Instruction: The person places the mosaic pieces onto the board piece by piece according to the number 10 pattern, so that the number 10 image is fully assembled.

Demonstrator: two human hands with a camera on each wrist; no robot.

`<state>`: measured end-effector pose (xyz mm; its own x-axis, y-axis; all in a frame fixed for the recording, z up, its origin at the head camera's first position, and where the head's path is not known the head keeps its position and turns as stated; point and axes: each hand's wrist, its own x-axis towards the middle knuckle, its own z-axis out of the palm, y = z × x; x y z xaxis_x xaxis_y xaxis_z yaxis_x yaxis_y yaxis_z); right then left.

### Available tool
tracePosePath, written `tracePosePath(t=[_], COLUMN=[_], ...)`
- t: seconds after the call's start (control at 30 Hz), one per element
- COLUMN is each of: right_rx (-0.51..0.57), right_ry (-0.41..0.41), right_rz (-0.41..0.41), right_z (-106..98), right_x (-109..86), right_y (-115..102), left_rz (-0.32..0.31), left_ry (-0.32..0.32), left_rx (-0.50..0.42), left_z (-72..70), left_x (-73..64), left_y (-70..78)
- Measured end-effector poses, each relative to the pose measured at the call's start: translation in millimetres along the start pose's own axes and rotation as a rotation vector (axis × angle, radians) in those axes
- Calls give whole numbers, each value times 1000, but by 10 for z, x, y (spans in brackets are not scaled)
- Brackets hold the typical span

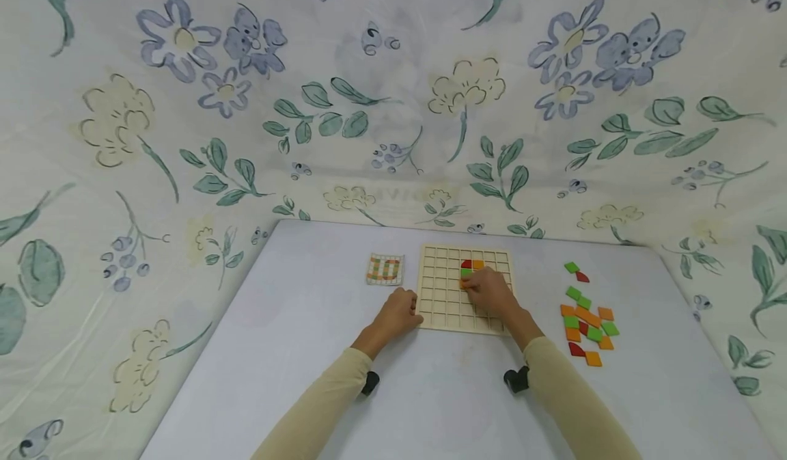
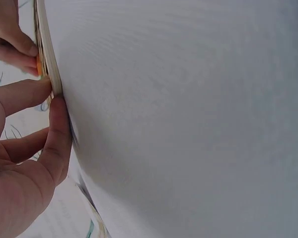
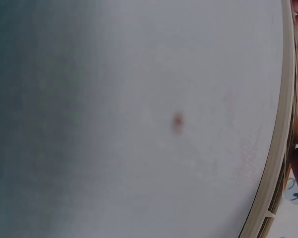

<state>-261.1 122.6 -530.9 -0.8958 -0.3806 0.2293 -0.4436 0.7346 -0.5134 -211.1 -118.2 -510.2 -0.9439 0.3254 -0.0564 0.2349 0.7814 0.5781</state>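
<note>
A wooden grid board [image 1: 439, 303] lies flat on the table, its squares marked off by raised strips. My left hand [image 1: 395, 313] holds the board's left edge near the front corner; in the left wrist view its thumb and fingers [image 2: 59, 116] pinch that edge. Over the board's right half, my right hand [image 1: 494, 292] has its fingertips on an orange tile [image 1: 464, 285], pinching it against the grid. Just beyond those fingertips sit a red tile with a curved corner [image 1: 466, 264], another orange tile [image 1: 479, 264] and a green tile [image 1: 466, 272].
Left of the board lies a small printed pattern card [image 1: 385, 269] with coloured squares on a grid. To the right, several loose orange, green and red tiles [image 1: 588, 317] are scattered on the white table [image 1: 307, 296]. Floral cloth [image 1: 406, 125] hangs behind and along both sides.
</note>
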Motion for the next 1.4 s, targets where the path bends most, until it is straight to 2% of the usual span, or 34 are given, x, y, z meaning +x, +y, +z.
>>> tracePosePath(t=[0.1, 0.3, 0.4, 0.47, 0.57, 0.7, 0.87, 1.0, 1.1, 1.27, 1.4], right_rx=[-22, -80, -75, -34, 55, 154, 150, 83, 40, 40, 43], right_ry=[-22, -27, -44, -44, -12, 65, 125, 152, 122, 67, 54], right_rz=[-15, -24, 0, 8, 23, 60, 86, 157, 255, 368, 433], right_z=[-19, -46, -53, -66, -107, -199, -410, -637, -807, -1051, -1141], right_x=[-18, -29, -29, -31, -46, -101, -213, -363, -514, -794, -950], right_y=[-29, -21, 4, 19, 64, 185, 404, 609, 736, 862, 946], left_rz=[20, 10, 8, 15, 19, 5, -6, 3, 5, 4, 12], left_ry=[6, 1, -5, 3, 12, -6, -10, 1, 0, -3, -1], left_rx=[-1, -1, 2, 6, 7, -5, -2, -13, -20, -19, -14], left_z=[6, 19, 27, 25, 13, 6, 12, 15, 11, 4, -4], left_x=[0, 15, 24, 28, 35, 33, 12, -11, -28, -34, -23], left_y=[2, 23, 29, 31, 37, 37, 10, -10, -17, -2, -9])
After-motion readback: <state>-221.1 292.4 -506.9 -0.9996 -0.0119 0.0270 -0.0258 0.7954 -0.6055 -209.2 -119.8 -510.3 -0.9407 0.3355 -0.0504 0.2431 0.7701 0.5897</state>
